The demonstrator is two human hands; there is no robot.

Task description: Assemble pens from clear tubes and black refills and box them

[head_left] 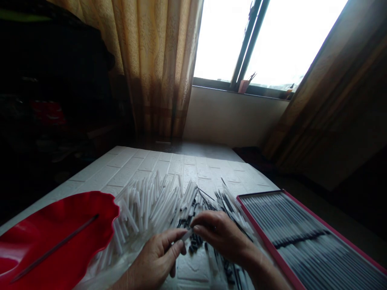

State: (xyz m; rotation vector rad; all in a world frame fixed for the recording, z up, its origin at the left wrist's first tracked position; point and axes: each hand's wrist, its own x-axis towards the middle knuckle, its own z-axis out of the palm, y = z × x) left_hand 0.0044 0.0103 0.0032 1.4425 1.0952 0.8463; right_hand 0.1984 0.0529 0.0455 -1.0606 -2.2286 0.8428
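Note:
Between the thumb and fingers of my left hand [161, 251] is a short, whitish translucent plastic tube [186, 235], tilted up to the right. My right hand [219, 231] is closed in a pinch at the tube's upper end; whatever its fingertips hold is hidden. Just below and behind the hands lie several small black caps [195, 241]. A big loose heap of clear plastic tubes [145, 201] spreads beyond my left hand. Thin black rods [228, 201] lie in a bundle past my right hand and under its wrist.
A red scalloped dish [99, 201] at left holds one long thin stick [57, 245]. At right, a pink-edged tray [260, 229] is filled with rows of slim pen-like tubes [272, 209]. The white brick-patterned tabletop [130, 161] reaches toward the curtain [157, 68] and window.

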